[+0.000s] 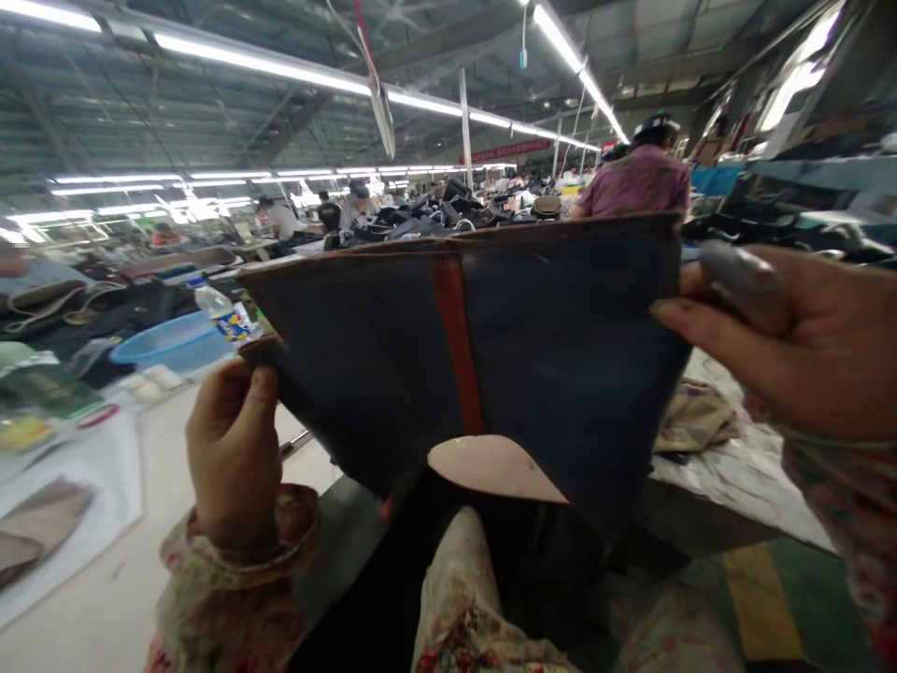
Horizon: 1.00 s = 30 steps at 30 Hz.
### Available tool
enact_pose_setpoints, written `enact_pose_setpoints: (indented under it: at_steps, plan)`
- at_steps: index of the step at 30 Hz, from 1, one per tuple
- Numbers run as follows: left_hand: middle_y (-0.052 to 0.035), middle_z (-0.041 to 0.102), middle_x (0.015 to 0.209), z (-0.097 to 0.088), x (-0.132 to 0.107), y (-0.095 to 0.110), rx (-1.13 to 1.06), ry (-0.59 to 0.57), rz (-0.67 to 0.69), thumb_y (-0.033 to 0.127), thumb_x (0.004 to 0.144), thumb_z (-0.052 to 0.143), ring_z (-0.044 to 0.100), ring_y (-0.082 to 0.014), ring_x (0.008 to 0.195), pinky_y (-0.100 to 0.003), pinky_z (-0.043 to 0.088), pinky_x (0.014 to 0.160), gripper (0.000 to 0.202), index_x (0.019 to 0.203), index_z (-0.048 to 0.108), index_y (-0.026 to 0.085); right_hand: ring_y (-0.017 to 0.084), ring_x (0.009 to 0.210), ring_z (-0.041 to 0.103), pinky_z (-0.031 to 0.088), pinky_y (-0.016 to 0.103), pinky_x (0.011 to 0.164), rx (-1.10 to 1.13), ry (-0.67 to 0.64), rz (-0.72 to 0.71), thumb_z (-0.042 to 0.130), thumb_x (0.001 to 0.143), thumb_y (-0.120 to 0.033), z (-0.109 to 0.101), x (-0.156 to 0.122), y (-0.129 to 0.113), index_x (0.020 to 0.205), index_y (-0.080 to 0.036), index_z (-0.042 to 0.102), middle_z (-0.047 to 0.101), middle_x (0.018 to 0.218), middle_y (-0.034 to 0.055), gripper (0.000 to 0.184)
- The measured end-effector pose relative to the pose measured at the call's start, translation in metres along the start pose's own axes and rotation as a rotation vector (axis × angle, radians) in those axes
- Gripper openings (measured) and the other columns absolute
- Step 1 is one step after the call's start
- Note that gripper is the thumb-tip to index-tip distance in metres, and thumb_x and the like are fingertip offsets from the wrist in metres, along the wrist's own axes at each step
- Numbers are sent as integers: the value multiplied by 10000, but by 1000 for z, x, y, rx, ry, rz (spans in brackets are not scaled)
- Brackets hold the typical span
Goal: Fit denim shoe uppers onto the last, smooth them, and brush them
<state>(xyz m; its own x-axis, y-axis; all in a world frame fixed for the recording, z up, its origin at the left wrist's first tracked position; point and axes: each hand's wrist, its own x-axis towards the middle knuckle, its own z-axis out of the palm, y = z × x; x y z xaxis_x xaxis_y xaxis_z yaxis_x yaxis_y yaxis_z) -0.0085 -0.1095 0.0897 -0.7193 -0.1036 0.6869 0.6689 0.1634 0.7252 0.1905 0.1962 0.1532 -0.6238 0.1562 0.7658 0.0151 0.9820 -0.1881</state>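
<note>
Both raised, left hand (234,449) and right hand (791,341) pinch navy panel (547,355) edges.

left hand (234,449) raised, fingers curled shut, thumb pinched against them, floral sleeve at the wrist. right hand (791,336) level with it, far apart, thumb pressed over closed fingers.

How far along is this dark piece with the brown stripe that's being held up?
Done, by the look of it: the dark leather piece already carries a brown strip down its middle and brown edging on top. In hand: the left hand and right hand pinch its two sides, holding it up flat. Left: it is one open panel, joined to nothing else visible; more pieces lie heaped behind.
</note>
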Motion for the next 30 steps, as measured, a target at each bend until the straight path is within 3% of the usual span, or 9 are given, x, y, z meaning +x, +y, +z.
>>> enact_pose_setpoints:
  at_steps: [4, 9, 14, 19, 21, 25, 27, 30]
  plan:
    - [22, 559, 787, -4, -11, -45, -116, -95, -112, 322, 761, 574, 487, -95, 718, -199, 394, 682, 209, 896, 575, 162, 108, 465, 375, 270, 261, 450, -56, -62, -170, 303, 802, -615, 17, 37, -17, 660, -225, 447, 412, 552, -6, 439]
    - [6, 579, 820, 6, -37, -101, -190, -148, -356, 356, 718, 597, 515, -107, 718, -209, 432, 634, 258, 900, 579, 174, 85, 505, 402, 267, 228, 485, -50, -135, -335, 355, 842, -413, 61, 45, -19, 668, -161, 475, 422, 573, -16, 329]
    - [21, 574, 789, 10, -30, -112, -188, -8, -329, 354, 699, 616, 505, -80, 676, -173, 415, 571, 258, 888, 592, 179, 83, 566, 463, 286, 209, 533, -93, -120, -332, 384, 826, -404, 69, 64, -24, 715, -144, 521, 427, 603, -33, 314]
    - [23, 577, 807, 11, -32, -116, -223, -41, -348, 372, 690, 619, 521, -87, 695, -197, 446, 611, 271, 883, 593, 184, 81, 587, 469, 292, 205, 557, -111, -141, -334, 368, 841, -411, 71, 66, -20, 738, -136, 527, 443, 623, -31, 334]
    - [14, 574, 886, 16, -49, -125, -253, -120, -474, 394, 683, 620, 529, -100, 776, -208, 456, 670, 317, 925, 577, 193, 85, 560, 455, 270, 205, 524, -124, -201, -324, 393, 832, -397, 78, 55, -10, 744, -147, 526, 458, 622, -26, 297]
    - [-34, 572, 966, 40, -100, -142, -320, -426, -810, 408, 630, 667, 546, -146, 843, -248, 468, 703, 436, 980, 549, 178, 103, 524, 459, 249, 219, 487, -171, -468, -255, 410, 829, -381, 93, 23, 20, 693, -181, 498, 487, 603, -19, 257]
    - [-63, 590, 933, 55, -123, -144, -347, -550, -900, 422, 633, 663, 568, -170, 808, -277, 478, 670, 447, 980, 548, 165, 115, 520, 468, 235, 226, 471, -207, -589, -190, 424, 817, -370, 98, 4, 39, 674, -192, 496, 506, 602, -13, 240]
    - [-63, 573, 1026, 75, -145, -140, -402, -664, -1060, 480, 709, 574, 578, -171, 833, -283, 476, 669, 472, 1100, 473, 237, 137, 538, 487, 224, 237, 466, -249, -715, -56, 450, 794, -373, 102, -25, 70, 667, -203, 505, 520, 605, -1, 219]
